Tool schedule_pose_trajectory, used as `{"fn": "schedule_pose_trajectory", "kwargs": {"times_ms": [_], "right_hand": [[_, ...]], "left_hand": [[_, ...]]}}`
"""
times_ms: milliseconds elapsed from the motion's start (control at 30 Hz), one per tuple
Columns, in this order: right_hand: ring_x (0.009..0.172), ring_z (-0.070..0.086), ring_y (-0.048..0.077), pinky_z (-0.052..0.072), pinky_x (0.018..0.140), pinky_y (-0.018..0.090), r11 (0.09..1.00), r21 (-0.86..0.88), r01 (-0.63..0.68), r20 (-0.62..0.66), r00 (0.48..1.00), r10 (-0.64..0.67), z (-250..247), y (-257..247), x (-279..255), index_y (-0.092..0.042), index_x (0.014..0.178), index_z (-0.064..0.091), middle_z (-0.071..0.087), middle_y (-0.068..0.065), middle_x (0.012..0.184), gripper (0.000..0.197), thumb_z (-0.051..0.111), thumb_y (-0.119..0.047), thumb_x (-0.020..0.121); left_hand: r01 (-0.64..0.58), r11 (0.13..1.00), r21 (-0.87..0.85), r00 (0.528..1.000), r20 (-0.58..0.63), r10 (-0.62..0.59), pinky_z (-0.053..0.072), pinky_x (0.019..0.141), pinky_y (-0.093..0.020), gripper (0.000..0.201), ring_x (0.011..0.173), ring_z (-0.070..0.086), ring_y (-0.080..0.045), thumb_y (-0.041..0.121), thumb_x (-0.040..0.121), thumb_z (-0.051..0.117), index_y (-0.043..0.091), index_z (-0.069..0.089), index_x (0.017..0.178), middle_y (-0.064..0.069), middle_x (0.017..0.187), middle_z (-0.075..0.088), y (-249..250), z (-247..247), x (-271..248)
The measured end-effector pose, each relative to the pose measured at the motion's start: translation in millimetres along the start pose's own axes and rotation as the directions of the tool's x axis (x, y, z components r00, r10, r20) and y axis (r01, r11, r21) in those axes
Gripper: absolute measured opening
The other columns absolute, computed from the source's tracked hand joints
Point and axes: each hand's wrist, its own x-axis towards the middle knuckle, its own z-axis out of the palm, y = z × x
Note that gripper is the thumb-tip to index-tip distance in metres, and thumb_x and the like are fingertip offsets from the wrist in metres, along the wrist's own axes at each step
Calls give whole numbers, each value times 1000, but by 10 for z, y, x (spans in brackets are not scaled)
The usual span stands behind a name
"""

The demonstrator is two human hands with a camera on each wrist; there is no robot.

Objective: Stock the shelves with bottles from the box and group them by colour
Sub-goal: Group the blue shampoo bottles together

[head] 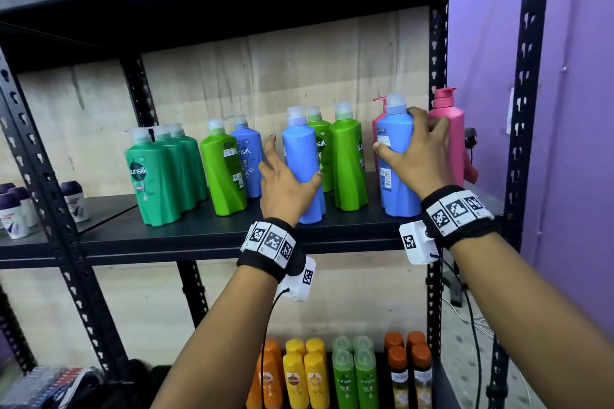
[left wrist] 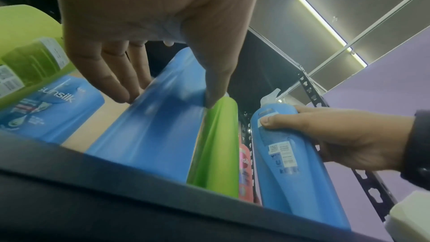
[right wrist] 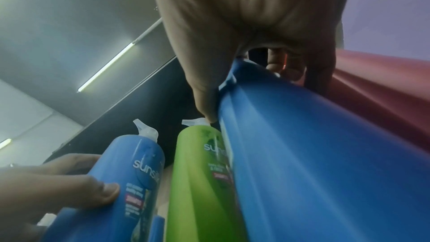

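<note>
Two blue bottles stand upright on the black shelf (head: 199, 236). My left hand (head: 289, 169) holds the middle blue bottle (head: 304, 156) between thumb and fingers; the left wrist view shows my thumb on one edge and my fingertips (left wrist: 123, 97) on the other edge of that bottle (left wrist: 149, 135). My right hand (head: 407, 138) grips the right blue bottle (head: 395, 176) near its shoulder, thumb on the label side. In the right wrist view, that bottle (right wrist: 325, 154) fills the frame. A third blue bottle (head: 249, 156) stands further left, behind a lime bottle (head: 226, 173).
Dark green bottles (head: 153, 179) stand at the left, lime ones (head: 347, 163) between the two held bottles, and pink ones (head: 447, 136) behind my right hand by the shelf post (head: 435, 76). Small roll-ons (head: 13, 209) fill the neighbouring shelf. Orange, yellow and green bottles (head: 315, 375) stand below.
</note>
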Motion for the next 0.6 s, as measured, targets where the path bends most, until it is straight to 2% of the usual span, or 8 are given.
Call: {"fn": "schedule_pose_trajectory", "kwargs": {"times_ms": [67, 167, 267, 367, 500, 600], "right_hand": [[115, 48, 38, 42, 99, 42, 999, 39, -19, -15, 1000, 19, 33, 3, -31, -20, 138, 45, 44, 18, 124, 77, 80, -47, 74], [116, 51, 36, 45, 100, 44, 985, 173, -15, -27, 999, 20, 78, 17, -88, -22, 140, 42, 52, 14, 128, 76, 79, -44, 77], [110, 59, 27, 50, 95, 38, 936, 351, -4, -44, 999, 21, 101, 22, -142, -21, 141, 40, 59, 4, 129, 73, 79, -35, 80], [104, 63, 26, 52, 89, 35, 926, 377, -33, -20, 999, 44, 95, 5, -160, -24, 142, 38, 61, 3, 128, 73, 78, -34, 82], [112, 58, 25, 49, 96, 35, 919, 394, -2, -28, 1000, 14, 49, -24, -195, -21, 145, 34, 56, 6, 134, 74, 76, -31, 86], [120, 55, 21, 45, 98, 27, 908, 418, 33, -47, 999, -15, 50, -116, -262, -22, 147, 33, 52, 4, 140, 72, 74, -37, 89]], "left_hand": [[6, 1000, -6, 1000, 6, -6, 44, 102, -48, 108, 119, 54, -44, 50, 76, 77, 30, 8, 156, -19, 138, 37, 16, 24, 27], [28, 990, -141, 999, -14, -30, 36, 111, -43, 106, 130, 45, -40, 54, 77, 78, 27, 13, 157, -19, 142, 35, 35, 110, 106], [-1, 947, -323, 999, -32, -10, 36, 105, -28, 103, 133, 46, -25, 48, 79, 81, 24, 19, 157, -8, 151, 37, 32, 204, 190], [-1, 919, -394, 999, -44, -17, 43, 92, -26, 94, 113, 56, -14, 42, 79, 81, 24, 26, 152, 2, 141, 52, 18, 278, 216], [-14, 900, -436, 995, -93, -30, 53, 81, -32, 64, 93, 63, -15, 37, 79, 81, 22, 46, 130, 3, 112, 63, 18, 290, 195], [-51, 896, -442, 990, -142, -14, 46, 73, -16, 56, 88, 60, 0, 38, 78, 80, 34, 43, 121, 11, 107, 60, 24, 226, 136]]}}
